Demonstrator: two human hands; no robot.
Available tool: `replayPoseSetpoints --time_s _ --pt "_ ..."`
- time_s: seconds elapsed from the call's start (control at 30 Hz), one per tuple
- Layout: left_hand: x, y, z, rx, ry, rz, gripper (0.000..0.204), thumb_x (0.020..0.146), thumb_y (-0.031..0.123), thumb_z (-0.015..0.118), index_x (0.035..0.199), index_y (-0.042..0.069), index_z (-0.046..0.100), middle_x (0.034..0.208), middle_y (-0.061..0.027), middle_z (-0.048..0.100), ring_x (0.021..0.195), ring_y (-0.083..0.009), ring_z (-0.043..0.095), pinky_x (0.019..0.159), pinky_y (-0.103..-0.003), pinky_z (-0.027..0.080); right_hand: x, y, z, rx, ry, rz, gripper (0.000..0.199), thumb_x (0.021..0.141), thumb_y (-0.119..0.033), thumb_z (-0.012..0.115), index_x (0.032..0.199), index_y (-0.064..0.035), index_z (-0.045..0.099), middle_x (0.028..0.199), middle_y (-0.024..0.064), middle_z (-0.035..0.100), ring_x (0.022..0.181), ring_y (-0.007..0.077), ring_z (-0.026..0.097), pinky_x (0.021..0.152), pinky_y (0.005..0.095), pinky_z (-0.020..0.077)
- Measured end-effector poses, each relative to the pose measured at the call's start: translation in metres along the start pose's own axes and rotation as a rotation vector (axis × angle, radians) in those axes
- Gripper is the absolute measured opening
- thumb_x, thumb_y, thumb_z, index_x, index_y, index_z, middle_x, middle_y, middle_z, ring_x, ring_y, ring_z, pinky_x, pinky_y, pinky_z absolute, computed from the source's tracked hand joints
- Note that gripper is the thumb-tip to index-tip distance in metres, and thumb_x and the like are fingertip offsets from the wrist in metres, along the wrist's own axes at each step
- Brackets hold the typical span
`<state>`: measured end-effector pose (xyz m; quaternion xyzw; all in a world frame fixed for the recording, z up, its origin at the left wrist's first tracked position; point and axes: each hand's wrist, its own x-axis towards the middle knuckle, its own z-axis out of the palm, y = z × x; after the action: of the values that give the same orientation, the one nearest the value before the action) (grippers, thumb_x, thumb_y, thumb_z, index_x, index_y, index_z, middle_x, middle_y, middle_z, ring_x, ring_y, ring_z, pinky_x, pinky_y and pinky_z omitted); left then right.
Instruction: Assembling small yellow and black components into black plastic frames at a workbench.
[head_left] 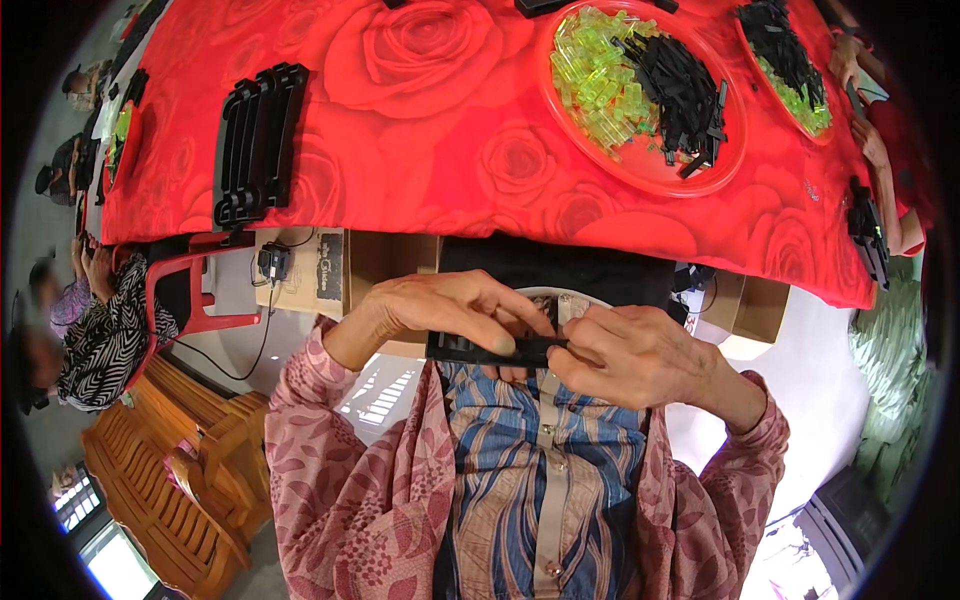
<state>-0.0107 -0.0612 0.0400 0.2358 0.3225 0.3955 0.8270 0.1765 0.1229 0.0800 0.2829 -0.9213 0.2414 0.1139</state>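
A long black plastic piece (447, 348) lies level in front of my body, just below the table's near edge. My left hand (445, 308) holds it from above, with the thumb pressed on its top and the other fingers bent over the far side. At its right end my right hand (640, 355) is closed, thumb and fingertips pinched on the same piece. Whether a small part sits between those right fingertips is hidden. Part of the piece's middle and right end is covered by my fingers.
A red-flowered cloth (410, 150) covers the table ahead. On it lie a stack of black plastic frames (260, 145) and a red plate (570, 150) of yellow-green clear pieces and black strips. Another such plate (775, 100) is at right, near a co-worker's hands (868, 142). Cardboard boxes (390, 270) stand beneath.
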Motion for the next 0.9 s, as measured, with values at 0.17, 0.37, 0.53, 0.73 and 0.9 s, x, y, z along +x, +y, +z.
replayPoseSetpoints --time_s 0.17,0.37,0.53,0.73,0.9 --pt "0.010 0.007 0.010 0.163 0.050 -0.079 0.038 0.094 0.017 0.058 0.124 -0.007 0.056 0.094 -0.0069 0.066 0.083 -0.0104 0.061 0.074 -0.027 0.052 0.000 0.004 -0.001 -0.186 -0.061 -0.138 0.027 0.071 -0.018 0.066 0.094 -0.0060 0.059 0.075 0.0008 0.046 0.066 0.0134 0.053 0.053 0.0241 0.0454" --pt "0.017 -0.004 0.024 0.299 0.267 -0.049 0.030 0.091 0.002 0.055 0.120 -0.004 0.058 0.092 -0.0051 0.064 0.082 -0.0094 0.060 0.071 -0.026 0.050 0.002 0.012 -0.014 -0.242 -0.122 -0.161 0.026 0.072 -0.018 0.064 0.093 -0.0040 0.061 0.075 0.0012 0.049 0.069 0.0143 0.053 0.054 0.0251 0.0426" --pt "0.027 -0.024 0.038 0.591 0.722 0.355 0.023 0.089 0.010 0.060 0.106 -0.005 0.060 0.078 -0.0112 0.066 0.069 -0.0124 0.062 0.062 -0.029 0.050 0.006 0.014 -0.018 -0.245 0.046 0.120 0.034 0.070 -0.014 0.064 0.099 0.0021 0.061 0.100 0.0154 0.059 0.088 0.0276 0.058 0.074 0.0401 0.0474" --pt "0.053 -0.040 0.041 0.521 1.055 0.667 0.022 0.086 0.003 0.062 0.106 -0.007 0.061 0.084 -0.0121 0.069 0.075 -0.0121 0.065 0.068 -0.027 0.051 0.018 0.003 -0.008 -0.360 0.253 0.376 0.030 0.071 -0.009 0.066 0.097 0.0032 0.063 0.123 0.0207 0.057 0.114 0.0367 0.054 0.092 0.0507 0.0460" --pt "0.063 -0.040 0.045 0.422 1.132 0.744 0.020 0.087 -0.001 0.060 0.106 -0.007 0.060 0.083 -0.0085 0.068 0.075 -0.0086 0.063 0.067 -0.025 0.050 0.025 -0.007 0.006 -0.270 0.512 0.513 0.036 0.067 0.002 0.074 0.102 0.0037 0.064 0.124 0.0216 0.056 0.113 0.0398 0.053 0.092 0.0487 0.0470"
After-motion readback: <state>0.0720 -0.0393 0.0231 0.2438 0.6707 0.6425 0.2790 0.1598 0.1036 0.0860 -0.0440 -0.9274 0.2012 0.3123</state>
